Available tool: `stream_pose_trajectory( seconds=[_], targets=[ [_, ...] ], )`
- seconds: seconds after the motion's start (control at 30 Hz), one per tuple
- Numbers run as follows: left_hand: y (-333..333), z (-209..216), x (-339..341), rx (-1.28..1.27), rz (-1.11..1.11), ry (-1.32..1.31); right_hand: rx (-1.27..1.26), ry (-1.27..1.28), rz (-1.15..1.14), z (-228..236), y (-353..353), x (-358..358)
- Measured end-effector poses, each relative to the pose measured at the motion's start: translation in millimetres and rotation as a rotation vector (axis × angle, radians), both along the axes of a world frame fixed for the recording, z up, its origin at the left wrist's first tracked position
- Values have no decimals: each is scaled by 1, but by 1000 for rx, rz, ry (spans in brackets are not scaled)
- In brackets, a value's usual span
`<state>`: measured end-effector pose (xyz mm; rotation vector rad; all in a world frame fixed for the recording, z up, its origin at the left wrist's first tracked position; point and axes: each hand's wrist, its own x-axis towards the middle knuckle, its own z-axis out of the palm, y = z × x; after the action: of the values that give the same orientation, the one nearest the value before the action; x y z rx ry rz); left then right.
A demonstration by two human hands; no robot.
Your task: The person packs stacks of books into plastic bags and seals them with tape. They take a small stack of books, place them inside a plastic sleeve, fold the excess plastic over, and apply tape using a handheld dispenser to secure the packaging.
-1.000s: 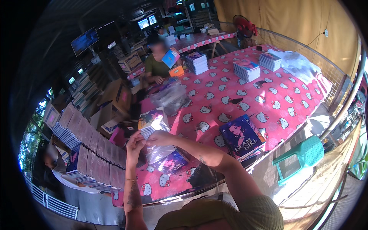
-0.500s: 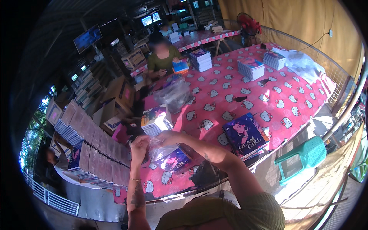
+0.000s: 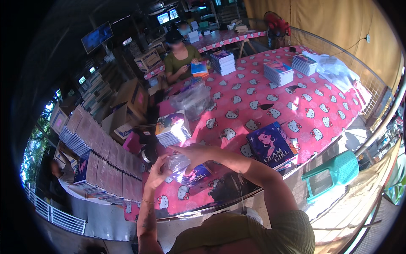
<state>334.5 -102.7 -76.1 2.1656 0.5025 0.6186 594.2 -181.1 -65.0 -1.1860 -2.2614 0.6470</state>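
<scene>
My left hand (image 3: pixel 157 173) is closed on one side of a clear plastic bag (image 3: pixel 178 163), low over the near left of the table. My right hand (image 3: pixel 192 155) curves over the bag from the other side, gripping it; its fingertips are partly hidden. Under the bag lies a purple illustrated book (image 3: pixel 195 176), partly covered by plastic and my hands. Just beyond my hands stands a stack of books (image 3: pixel 172 129) with a sunlit side. A dark round object (image 3: pixel 149 155) sits beside my left hand.
Long rows of stacked books (image 3: pixel 111 169) line the left, near open cardboard boxes (image 3: pixel 127 108). More purple books (image 3: pixel 272 144) lie to the right on the pink patterned table (image 3: pixel 237 131). A co-worker (image 3: pixel 179 59) handles books across it. A green plastic stool (image 3: pixel 332 173) stands right.
My hands have moved slightly down and spread around the plastic bag, which bunches between them. The dark round object now shows beside my left hand. The co-worker's hands have shifted a little.
</scene>
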Motion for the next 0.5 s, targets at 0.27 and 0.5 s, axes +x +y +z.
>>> stream_pose_trajectory(
  seconds=[0.27,0.5],
  targets=[
    [-43,2,12,600,197,81,407,-56,-98,-31,-5,-10],
    [-19,25,29,237,218,167,113,-150,-78,-16,27,-9]
  ],
)
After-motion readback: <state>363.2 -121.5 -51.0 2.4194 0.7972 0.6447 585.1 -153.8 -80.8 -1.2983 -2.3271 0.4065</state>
